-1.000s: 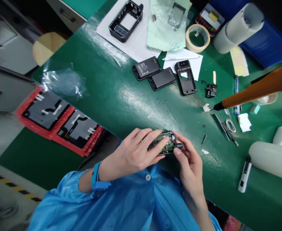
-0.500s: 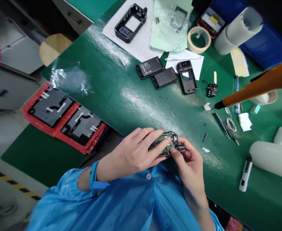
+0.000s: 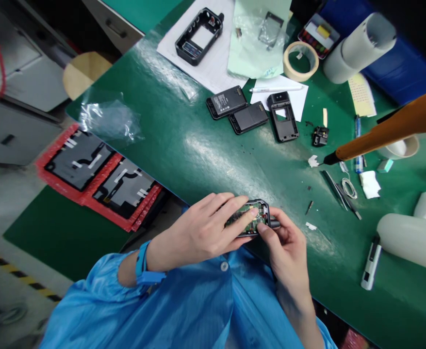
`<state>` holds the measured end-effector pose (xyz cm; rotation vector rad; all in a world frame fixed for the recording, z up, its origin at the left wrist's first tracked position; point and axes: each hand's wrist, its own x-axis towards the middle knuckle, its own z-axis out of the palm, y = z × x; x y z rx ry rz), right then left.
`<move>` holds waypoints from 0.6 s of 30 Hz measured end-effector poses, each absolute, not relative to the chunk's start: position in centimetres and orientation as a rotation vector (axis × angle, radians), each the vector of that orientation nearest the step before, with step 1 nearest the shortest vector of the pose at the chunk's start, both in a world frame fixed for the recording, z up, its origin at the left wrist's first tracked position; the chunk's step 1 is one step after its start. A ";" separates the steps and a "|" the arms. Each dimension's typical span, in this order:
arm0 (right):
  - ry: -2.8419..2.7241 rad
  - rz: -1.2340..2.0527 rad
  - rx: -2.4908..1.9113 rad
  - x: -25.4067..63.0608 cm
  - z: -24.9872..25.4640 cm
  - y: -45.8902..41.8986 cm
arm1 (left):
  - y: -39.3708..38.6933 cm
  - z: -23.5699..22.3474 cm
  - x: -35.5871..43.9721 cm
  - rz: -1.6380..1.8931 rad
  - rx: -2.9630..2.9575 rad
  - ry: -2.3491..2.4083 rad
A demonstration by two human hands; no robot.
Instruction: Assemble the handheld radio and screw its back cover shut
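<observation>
Between my hands, at the table's near edge, is an opened black handheld radio (image 3: 247,220) with its green circuit board facing up. A stubby antenna (image 3: 274,223) sticks out from its right end. Over its left part lies my left hand (image 3: 213,225), gripping the body, with a fingertip pressed on the board. My right hand (image 3: 286,242) pinches the right end by the antenna, its thumb on the board's lower right corner. Part of the radio is hidden under my left fingers.
Two black battery packs (image 3: 248,118), a black frame (image 3: 283,118) and an empty black casing (image 3: 199,38) lie farther back. An orange-handled tool (image 3: 387,127) reaches in from the right, above tweezers (image 3: 340,194). Clear plastic bags (image 3: 109,120) lie left, a masking tape roll (image 3: 301,61) at back.
Both hands keep the same grip on the radio. The view has shifted very slightly; nothing on the table has visibly moved.
</observation>
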<state>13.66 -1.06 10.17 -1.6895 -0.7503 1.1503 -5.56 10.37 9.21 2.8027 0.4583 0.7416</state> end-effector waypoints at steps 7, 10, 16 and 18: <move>-0.789 1.163 -1.651 13.5 10.6 -0.4 | 10.3 9.2 -5.4 0.768 2.809 0.465; -0.781 1.188 -1.615 13.8 10.7 -0.3 | 10.3 9.4 -5.3 0.736 2.748 0.472; -0.871 1.191 -1.639 14.7 10.8 -0.1 | 10.9 9.8 -5.7 0.606 2.415 0.525; -0.881 1.226 -1.644 14.9 11.0 0.1 | 11.5 9.8 -5.7 0.504 2.177 0.606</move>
